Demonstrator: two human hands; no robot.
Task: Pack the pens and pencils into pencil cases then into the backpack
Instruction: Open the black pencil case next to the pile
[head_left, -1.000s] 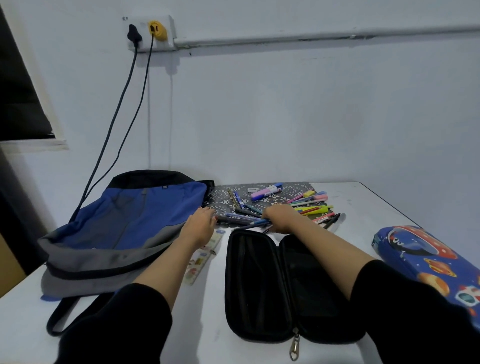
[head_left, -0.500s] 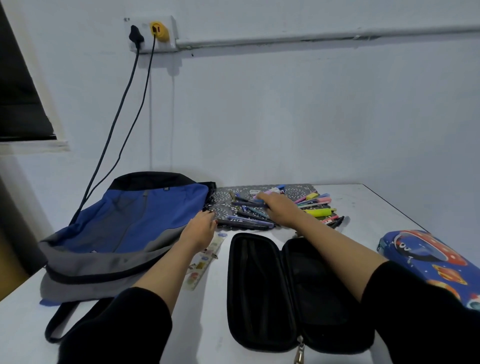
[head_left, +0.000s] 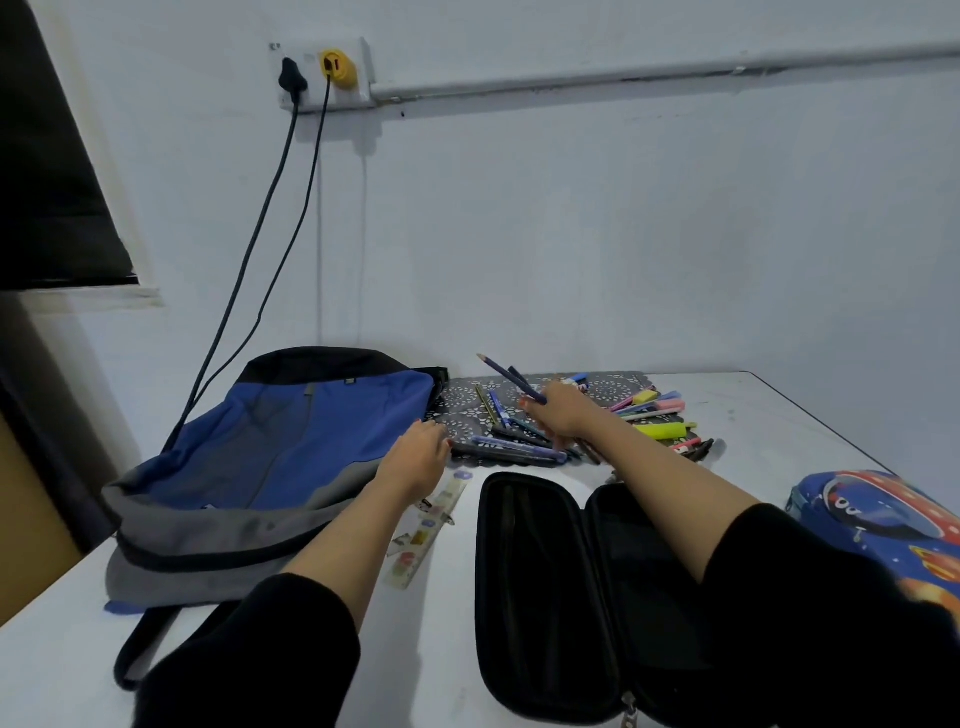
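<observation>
- Right hand (head_left: 563, 413) raised over the patterned mat (head_left: 467, 410), fingers clamped on blue pencils (head_left: 506, 375) (tips tilted up and to the left).
- Left hand (head_left: 415, 460) low at the mat's near-left corner, fingers bent; grasp cannot be told.
- Remaining pens (head_left: 519, 451) lie on the mat, behind the open black pencil case (head_left: 524, 571).

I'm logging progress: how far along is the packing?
Done: the black pencil case lies unzipped, seemingly empty. In hand: the right hand grips pencils above the mat. Remaining: the pens and highlighters on the mat, the blue case, the backpack.
</observation>
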